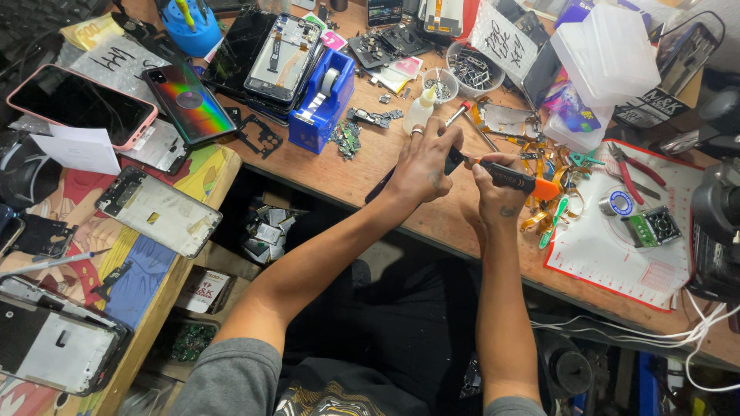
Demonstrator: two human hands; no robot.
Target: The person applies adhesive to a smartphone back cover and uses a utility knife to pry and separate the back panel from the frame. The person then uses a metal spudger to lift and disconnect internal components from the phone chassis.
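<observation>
- At the far left a pink-cased phone [77,104] lies face up on the side table, with a white slip of paper [77,148] just beside it.
- Next to it lies a phone back cover [187,102] with a rainbow sheen, and below that a bare phone frame [158,210] rests tilted on the colourful printed tabletop [142,277].
- Further right, a stack of dark phone screens [266,58] leans against a blue tape dispenser [324,100] on the wooden workbench [362,173].
- Small circuit parts [347,139] lie scattered just right of the dispenser, and a small white squeeze bottle [420,108] stands behind the hands.
- The left hand [424,166], a ring on one finger, is curled closed around a dark slim object whose end sticks out below it towards the bench edge; what exactly it pinches at the fingertips I cannot tell.
- The right hand [493,192] is wrapped tight around an orange-and-black screwdriver [505,176], which lies across both hands with its dark tip at the left hand's fingers, above the front part of the bench.
- Right of the hands lie orange flex cables [539,219], then a white mat with a red border [617,262] bearing red-handled pliers [636,171] and a solder spool [617,204].
- A clear plastic box [605,54] stands at the back right.
</observation>
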